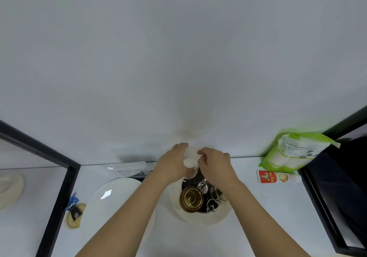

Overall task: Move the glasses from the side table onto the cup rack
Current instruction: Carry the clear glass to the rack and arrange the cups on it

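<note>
Both hands grip one clear glass (190,158) over the cup rack (200,195), left hand (172,163) and right hand (215,164) either side, its round end facing the camera, long axis roughly upright

- Our left hand (172,164) and right hand (215,162) meet above the cup rack (200,197), fingers curled around one clear glass (190,161).
- Both bare forearms reach forward over the rack, converging.

The hands (195,162) hide most of the glass (189,160) and rack (200,181).
</note>
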### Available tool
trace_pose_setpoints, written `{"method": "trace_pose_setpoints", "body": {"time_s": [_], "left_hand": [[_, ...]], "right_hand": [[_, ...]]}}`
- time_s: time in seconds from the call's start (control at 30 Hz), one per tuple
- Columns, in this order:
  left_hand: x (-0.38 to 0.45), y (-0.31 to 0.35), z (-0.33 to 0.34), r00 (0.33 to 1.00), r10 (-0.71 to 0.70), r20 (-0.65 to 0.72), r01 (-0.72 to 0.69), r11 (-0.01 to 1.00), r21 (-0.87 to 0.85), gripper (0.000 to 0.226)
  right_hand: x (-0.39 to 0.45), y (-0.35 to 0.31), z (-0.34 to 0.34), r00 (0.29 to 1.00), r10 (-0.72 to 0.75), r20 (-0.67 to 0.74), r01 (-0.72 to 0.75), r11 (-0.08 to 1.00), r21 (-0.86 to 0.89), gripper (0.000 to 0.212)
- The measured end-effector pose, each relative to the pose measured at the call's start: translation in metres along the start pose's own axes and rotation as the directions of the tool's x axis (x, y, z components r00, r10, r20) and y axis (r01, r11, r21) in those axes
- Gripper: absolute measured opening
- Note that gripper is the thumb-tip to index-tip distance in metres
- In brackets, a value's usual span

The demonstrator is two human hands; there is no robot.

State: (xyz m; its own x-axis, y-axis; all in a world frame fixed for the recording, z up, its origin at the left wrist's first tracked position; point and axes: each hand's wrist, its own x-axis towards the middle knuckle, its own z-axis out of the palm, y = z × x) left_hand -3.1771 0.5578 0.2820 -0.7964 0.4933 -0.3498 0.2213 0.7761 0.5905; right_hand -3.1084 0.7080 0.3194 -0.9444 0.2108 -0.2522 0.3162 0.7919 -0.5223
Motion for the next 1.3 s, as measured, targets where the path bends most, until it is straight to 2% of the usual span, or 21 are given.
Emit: {"method": "trace_pose_setpoints", "body": {"time_s": [0.13,0.27,0.57,0.83,1.03,1.3], "left_hand": [[0.006,0.016,-0.010,0.997,0.062,-0.053,-0.059,0.997,0.058,0.100],[0.015,0.031,-0.008,0.990,0.102,-0.094,-0.099,0.995,0.029,0.100],[0.034,0.025,0.031,0.995,0.096,-0.010,-0.096,0.995,-0.019,0.097],[0.047,0.008,0.045,0.997,0.025,0.069,-0.025,1.000,0.001,0.099],[0.049,-0.004,0.053,0.997,-0.038,0.060,0.036,0.999,0.028,0.099],[0.049,-0.008,0.055,0.994,-0.090,0.068,0.090,0.996,0.001,0.102]], "right_hand": [[-0.002,0.006,-0.015,0.996,-0.003,-0.089,0.015,0.992,0.127,0.030],[-0.002,0.014,-0.017,0.985,0.040,-0.169,0.007,0.963,0.269,0.028],[0.003,0.045,0.001,0.994,0.096,-0.059,-0.078,0.966,0.248,0.034],[0.024,0.055,0.019,0.990,0.127,0.060,-0.129,0.991,0.044,0.037],[0.039,0.053,0.032,0.980,0.109,0.166,-0.089,0.988,-0.126,0.039],[0.038,0.051,0.038,0.978,0.085,0.192,-0.046,0.979,-0.201,0.042]]}}
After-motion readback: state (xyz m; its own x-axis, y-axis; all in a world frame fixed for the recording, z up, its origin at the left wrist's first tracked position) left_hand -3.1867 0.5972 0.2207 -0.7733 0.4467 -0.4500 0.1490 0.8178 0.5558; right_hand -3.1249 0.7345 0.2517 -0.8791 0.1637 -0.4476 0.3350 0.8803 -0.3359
